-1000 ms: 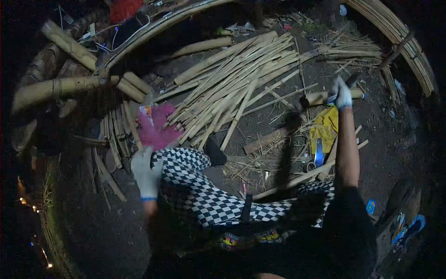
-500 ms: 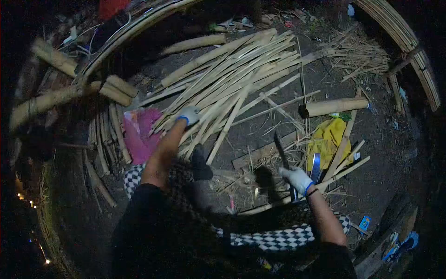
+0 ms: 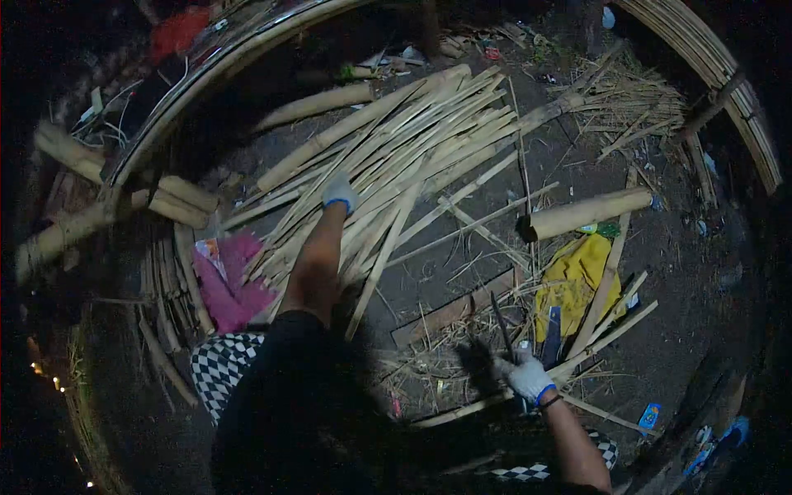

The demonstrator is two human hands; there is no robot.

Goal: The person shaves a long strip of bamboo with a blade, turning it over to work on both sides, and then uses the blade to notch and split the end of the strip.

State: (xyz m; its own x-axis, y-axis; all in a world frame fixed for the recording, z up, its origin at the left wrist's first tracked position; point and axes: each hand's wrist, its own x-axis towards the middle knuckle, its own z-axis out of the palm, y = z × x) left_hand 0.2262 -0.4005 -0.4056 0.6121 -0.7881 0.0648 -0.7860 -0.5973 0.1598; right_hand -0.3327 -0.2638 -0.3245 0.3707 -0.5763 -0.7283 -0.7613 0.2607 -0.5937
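Observation:
My left hand (image 3: 339, 192), in a white glove with a blue cuff, is over the pile of split bamboo strips (image 3: 412, 157) and seems to touch it. Its fingers blend into the pale strips, so their grip does not show. Lower right, my right hand (image 3: 530, 379), gloved the same way, is closed around a knife (image 3: 500, 323). The dark, narrow blade points up and slightly left, above bamboo shavings. Part of the handle is hidden by the glove. A flat board (image 3: 450, 309) lies on the ground left of the blade.
A yellow cloth (image 3: 569, 276) and a cut bamboo pole (image 3: 590, 212) lie at the right. A pink cloth (image 3: 227, 285) is at the left, near more bamboo pieces (image 3: 186, 202). Thin sticks (image 3: 635, 107) are heaped at the back right. Checkered fabric (image 3: 227, 367) covers my legs.
My left hand has moved forward over the strips, farther into the pile. My right hand has lowered slightly, still holding the knife. The view has shifted a little.

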